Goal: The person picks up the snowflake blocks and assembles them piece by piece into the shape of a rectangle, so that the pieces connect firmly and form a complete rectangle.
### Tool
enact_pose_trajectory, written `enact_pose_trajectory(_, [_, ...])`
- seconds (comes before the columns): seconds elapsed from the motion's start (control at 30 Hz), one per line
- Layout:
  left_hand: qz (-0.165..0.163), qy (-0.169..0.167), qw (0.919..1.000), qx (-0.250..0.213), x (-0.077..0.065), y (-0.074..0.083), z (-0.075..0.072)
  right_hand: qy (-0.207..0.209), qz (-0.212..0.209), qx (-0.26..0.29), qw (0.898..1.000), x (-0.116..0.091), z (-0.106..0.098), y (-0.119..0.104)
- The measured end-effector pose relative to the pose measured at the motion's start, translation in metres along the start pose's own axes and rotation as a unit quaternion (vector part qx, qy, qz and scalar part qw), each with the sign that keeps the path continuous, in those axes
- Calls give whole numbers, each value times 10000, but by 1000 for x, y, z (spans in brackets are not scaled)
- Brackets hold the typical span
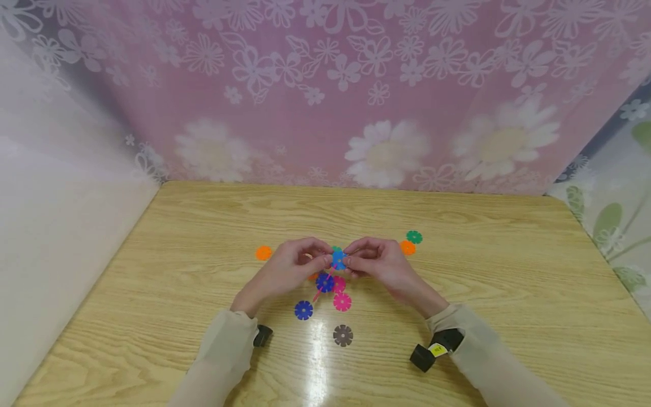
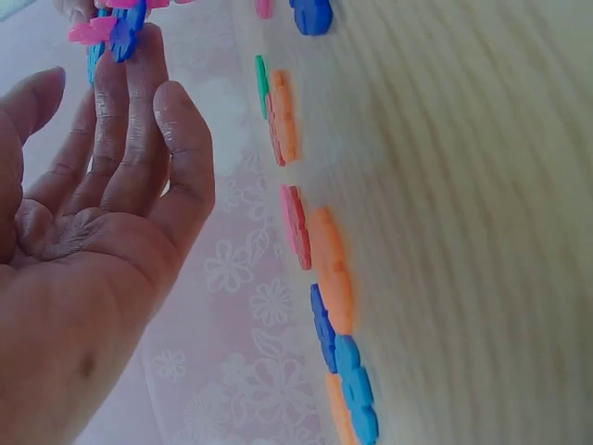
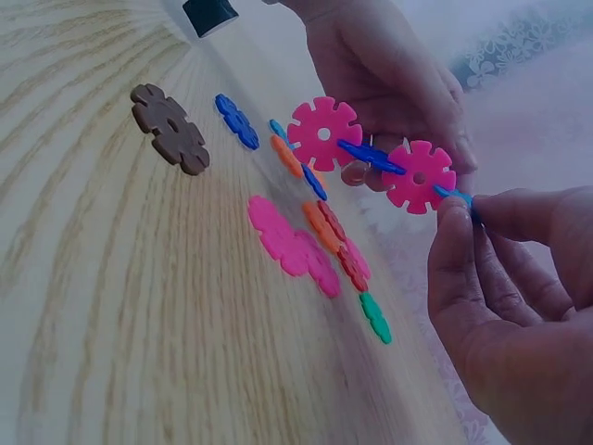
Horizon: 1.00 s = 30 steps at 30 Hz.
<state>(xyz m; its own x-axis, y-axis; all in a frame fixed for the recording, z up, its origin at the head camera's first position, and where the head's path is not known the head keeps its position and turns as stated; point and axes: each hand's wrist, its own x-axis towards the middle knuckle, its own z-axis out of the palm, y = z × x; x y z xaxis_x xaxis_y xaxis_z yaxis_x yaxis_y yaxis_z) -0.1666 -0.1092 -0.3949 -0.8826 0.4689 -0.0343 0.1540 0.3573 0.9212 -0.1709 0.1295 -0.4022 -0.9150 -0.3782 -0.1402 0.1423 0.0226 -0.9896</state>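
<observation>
My right hand [image 1: 383,263] pinches a light-blue notched plastic disc [image 3: 471,204] between thumb and fingers. That disc ends a chain of interlocked flower-shaped discs: a pink disc [image 3: 419,176], a dark-blue disc [image 3: 371,156] seen edge-on, and another pink disc [image 3: 323,134]. The chain hangs above the table, slanting toward me in the head view. My left hand [image 2: 102,250] is at its other side, fingers fairly straight with the tips by the discs. Its thumb stands apart from the fingers in the left wrist view.
On the wooden table [image 1: 203,226] lie loose discs: a brown one [image 1: 343,336], a dark-blue one [image 1: 303,310], overlapping pink ones [image 1: 342,302], an orange one [image 1: 263,252] at left, and a green one [image 1: 414,237] with another orange disc [image 1: 408,247] at right. A flowered curtain [image 1: 305,135] hangs behind.
</observation>
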Motion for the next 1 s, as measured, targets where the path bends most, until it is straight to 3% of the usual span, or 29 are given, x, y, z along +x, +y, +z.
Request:
enact_pose_trajectory(0.33, [-398,-195,9989,-119,-1,-4,-2,-122,58,-69,9999,1,7,-1])
enact_pose_trajectory(0.5, [-466,-149,9985,-260,-3,-7,-7,-98,80,-1128,9935,-2,-1,0])
enact_pose_trajectory(0.6, [-520,-64,9981,-335,-4,-8,-9,-333,-139,-2296,9726,-2,-6,4])
enact_pose_trajectory(0.73, [-548,24,9975,-440,-6,-10,-11,-489,-690,-3525,9320,0,-4,10])
enact_pose_trajectory(0.83, [-564,62,9971,-510,-8,-10,-12,-557,-841,-3872,9165,1,1,12])
enact_pose_trajectory(1.0, [-657,163,9965,-499,-10,-11,-16,-639,-832,-4246,8993,4,8,11])
